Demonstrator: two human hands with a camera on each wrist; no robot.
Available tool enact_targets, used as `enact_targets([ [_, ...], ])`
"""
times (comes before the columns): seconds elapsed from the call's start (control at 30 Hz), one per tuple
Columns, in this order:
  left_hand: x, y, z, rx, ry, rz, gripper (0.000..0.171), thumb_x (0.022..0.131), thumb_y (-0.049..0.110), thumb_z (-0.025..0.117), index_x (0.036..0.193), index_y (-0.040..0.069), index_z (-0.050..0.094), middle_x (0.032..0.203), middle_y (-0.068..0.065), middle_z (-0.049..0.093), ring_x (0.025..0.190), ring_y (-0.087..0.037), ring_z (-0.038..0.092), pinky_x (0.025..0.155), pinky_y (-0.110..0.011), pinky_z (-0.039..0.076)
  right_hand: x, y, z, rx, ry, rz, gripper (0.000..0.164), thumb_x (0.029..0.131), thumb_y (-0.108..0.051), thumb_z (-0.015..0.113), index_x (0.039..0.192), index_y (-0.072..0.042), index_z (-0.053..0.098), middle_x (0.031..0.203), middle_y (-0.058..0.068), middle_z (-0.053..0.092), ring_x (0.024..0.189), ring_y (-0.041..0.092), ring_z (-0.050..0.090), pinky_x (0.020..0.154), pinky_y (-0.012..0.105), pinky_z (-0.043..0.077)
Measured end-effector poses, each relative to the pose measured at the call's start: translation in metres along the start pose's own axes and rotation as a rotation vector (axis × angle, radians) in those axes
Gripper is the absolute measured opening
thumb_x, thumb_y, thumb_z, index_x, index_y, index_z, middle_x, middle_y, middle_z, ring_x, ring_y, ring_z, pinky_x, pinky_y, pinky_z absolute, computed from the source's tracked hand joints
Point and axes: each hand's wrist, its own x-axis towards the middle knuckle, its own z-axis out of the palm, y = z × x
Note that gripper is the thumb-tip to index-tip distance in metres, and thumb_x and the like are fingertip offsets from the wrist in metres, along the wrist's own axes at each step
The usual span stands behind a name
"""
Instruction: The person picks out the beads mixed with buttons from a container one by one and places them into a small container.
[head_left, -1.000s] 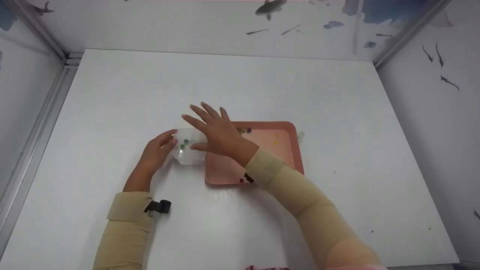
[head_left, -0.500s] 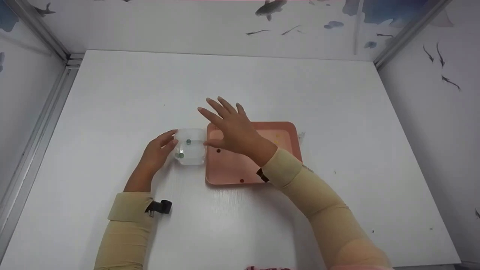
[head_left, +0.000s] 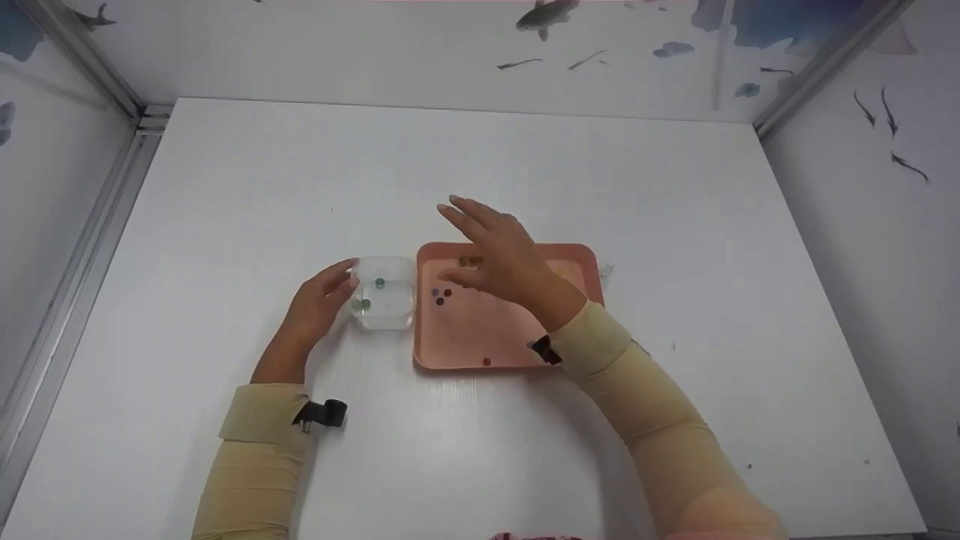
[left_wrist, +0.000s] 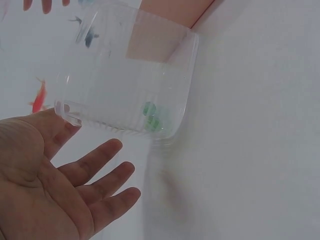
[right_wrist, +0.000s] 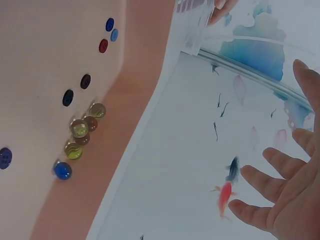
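At a clear plastic container point(head_left: 390, 322), my left hand point(head_left: 315, 307) pinches the left rim between thumb and index finger; its other fingers spread apart in the left wrist view. Green marbles point(left_wrist: 151, 120) lie inside the container. My right hand point(head_left: 514, 262), fingers extended and holding nothing, hovers above a pink tray point(head_left: 457, 345). In the right wrist view, clear-and-yellow marbles point(right_wrist: 79, 128) and a blue marble point(right_wrist: 63, 170) lie along the tray's wall. Flat buttons are scattered nearby: a red button point(right_wrist: 103, 46), a blue button point(right_wrist: 109, 24) and several dark ones.
The tray and container stand side by side on a white table point(head_left: 420, 450). Small clear bits point(head_left: 607, 271) lie right of the tray. White panels with printed fish point(head_left: 546, 16) rise behind and beside the table. A black wrist camera point(head_left: 326, 413) juts from the left sleeve.
My right hand has moved right, from over the container to over the tray. The green marbles have shifted inside the container. My left hand stays at the container's rim.
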Motion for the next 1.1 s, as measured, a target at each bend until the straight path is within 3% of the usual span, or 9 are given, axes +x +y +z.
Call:
enact_targets([
  [0.33, 0.000, 0.001, -0.001, -0.012, -0.012, -0.012, 0.052, 0.103, 0.037, 0.044, 0.151, 0.021, 0.034, 0.153, -0.015, 0.036, 0.143, -0.036, 0.026, 0.113, -0.055, 0.027, -0.012, 0.022, 0.000, 0.182, 0.081, 0.046, 0.073, 0.087, -0.035, 0.072, 0.145, -0.005, 0.042, 0.147, 0.012, 0.045, 0.136, 0.026, 0.042, 0.112, 0.038, 0.034],
  [0.53, 0.000, 0.002, -0.001, -0.007, -0.015, -0.007, 0.052, 0.103, 0.036, 0.045, 0.151, 0.020, 0.034, 0.153, -0.015, 0.035, 0.144, -0.036, 0.025, 0.113, -0.055, 0.026, -0.019, 0.031, -0.005, 0.368, 0.077, 0.177, 0.069, 0.086, -0.030, 0.074, 0.145, -0.011, 0.044, 0.147, 0.006, 0.047, 0.137, 0.019, 0.040, 0.113, 0.035, 0.033],
  [0.73, 0.002, 0.000, -0.001, -0.004, -0.015, -0.004, 0.052, 0.103, 0.037, 0.045, 0.151, 0.021, 0.034, 0.154, -0.014, 0.035, 0.144, -0.036, 0.025, 0.113, -0.055, 0.026, -0.022, 0.038, -0.007, 0.566, 0.059, 0.303, 0.060, 0.090, -0.026, 0.069, 0.144, -0.013, 0.046, 0.144, 0.007, 0.049, 0.114, 0.018, 0.062, 0.098, 0.035, 0.048],
  [0.8, 0.002, 0.000, -0.001, -0.001, -0.014, -0.005, 0.051, 0.103, 0.037, 0.044, 0.151, 0.022, 0.034, 0.154, -0.014, 0.035, 0.144, -0.035, 0.025, 0.113, -0.055, 0.026, -0.022, 0.039, -0.007, 0.579, 0.067, 0.323, 0.059, 0.090, -0.026, 0.069, 0.143, -0.013, 0.047, 0.142, 0.008, 0.051, 0.113, 0.019, 0.062, 0.097, 0.036, 0.049],
  [0.93, 0.001, 0.001, -0.001, 0.004, -0.010, -0.015, 0.051, 0.103, 0.037, 0.044, 0.151, 0.022, 0.035, 0.154, -0.013, 0.035, 0.144, -0.036, 0.024, 0.113, -0.055, 0.027, -0.023, 0.044, -0.003, 0.570, 0.088, 0.335, 0.056, 0.091, -0.027, 0.069, 0.142, -0.012, 0.050, 0.138, 0.008, 0.055, 0.130, 0.020, 0.049, 0.101, 0.040, 0.046],
  [1.1, 0.000, 0.000, -0.001, 0.016, -0.008, -0.014, 0.052, 0.103, 0.038, 0.044, 0.151, 0.022, 0.034, 0.153, -0.013, 0.035, 0.144, -0.036, 0.024, 0.113, -0.055, 0.026, -0.026, 0.052, 0.001, 0.582, 0.087, 0.371, 0.054, 0.091, -0.029, 0.068, 0.141, -0.014, 0.051, 0.137, 0.007, 0.057, 0.128, 0.020, 0.050, 0.102, 0.045, 0.044],
])
